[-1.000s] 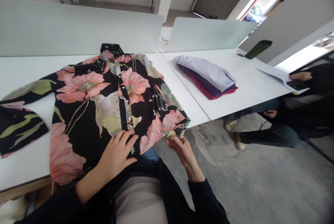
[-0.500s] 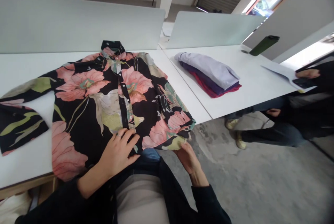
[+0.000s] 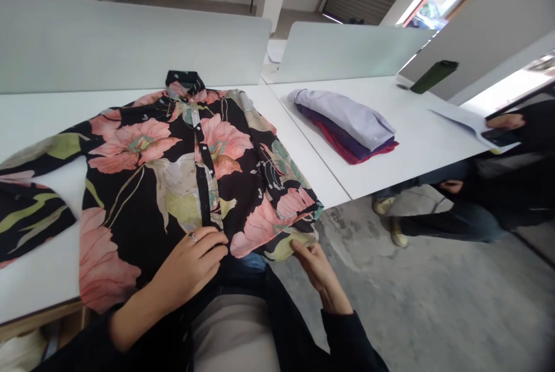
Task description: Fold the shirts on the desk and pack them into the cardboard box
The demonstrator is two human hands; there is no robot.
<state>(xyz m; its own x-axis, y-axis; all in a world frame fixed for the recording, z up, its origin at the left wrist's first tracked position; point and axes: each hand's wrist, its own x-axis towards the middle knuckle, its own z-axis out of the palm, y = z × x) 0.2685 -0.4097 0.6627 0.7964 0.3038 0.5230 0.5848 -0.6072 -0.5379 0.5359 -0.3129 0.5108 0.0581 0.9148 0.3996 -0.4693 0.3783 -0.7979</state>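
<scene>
A black floral shirt [image 3: 177, 187] with large pink flowers lies spread on the white table, its collar at the far side and its front buttoned. Its hem reaches over the near edge toward my lap. My left hand [image 3: 195, 259], with a ring on one finger, is closed on the hem near the button placket; the thumb is hidden. With thumb and fingers, my right hand [image 3: 314, 265] pinches the hem at the shirt's right corner, beside the sleeve cuff. The other sleeve [image 3: 39, 210] lies bent out to the left.
Right of the shirt, folded clothes [image 3: 342, 123] in lilac, purple and red lie stacked on the adjoining table [image 3: 321, 178]. Frosted dividers [image 3: 139, 48] line the back. A green cylinder [image 3: 434, 77] stands far right. A seated person [image 3: 520, 175] there holds a phone near papers.
My left hand has slid down and left along the hem, its fingers drawing together. My right hand keeps its pinch with slightly changed fingers. The view has shifted a little.
</scene>
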